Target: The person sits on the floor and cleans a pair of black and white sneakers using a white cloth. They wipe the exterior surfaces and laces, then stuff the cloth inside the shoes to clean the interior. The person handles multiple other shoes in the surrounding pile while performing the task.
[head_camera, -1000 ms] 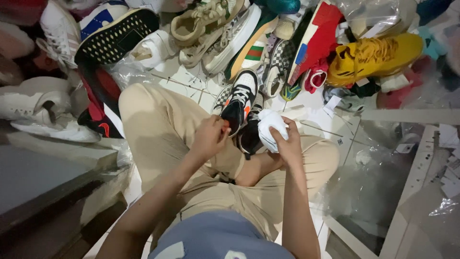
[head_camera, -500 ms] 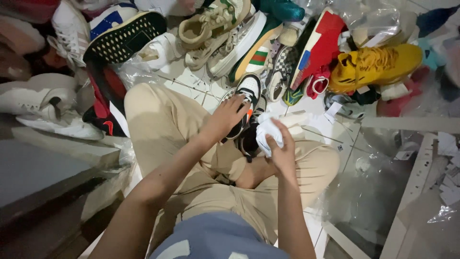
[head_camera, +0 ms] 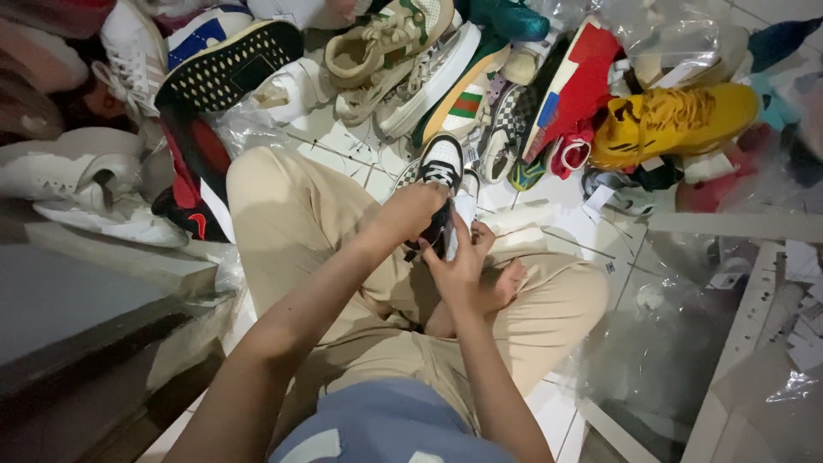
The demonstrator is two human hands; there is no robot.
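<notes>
The left hand (head_camera: 416,210) has its grip closed around a black and white shoe (head_camera: 441,171), held above the lap. The right hand (head_camera: 461,267) presses the shoe's side with white paper (head_camera: 465,208). Many shoes lie on the tiled floor (head_camera: 566,193).

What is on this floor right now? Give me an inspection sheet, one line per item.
Surface: white tiled floor, partly covered.
Job's things: black and white sneaker held over the lap, white wad pressed against it.
Clutter: pile of shoes, among them a yellow sneaker, a beige sneaker and a white sneaker; clear plastic bags.
Grippers: left hand grips the sneaker; right hand holds the wad to it.
Cables: nothing seen.
Surroundings: dark ledge at left, white frame at right.
</notes>
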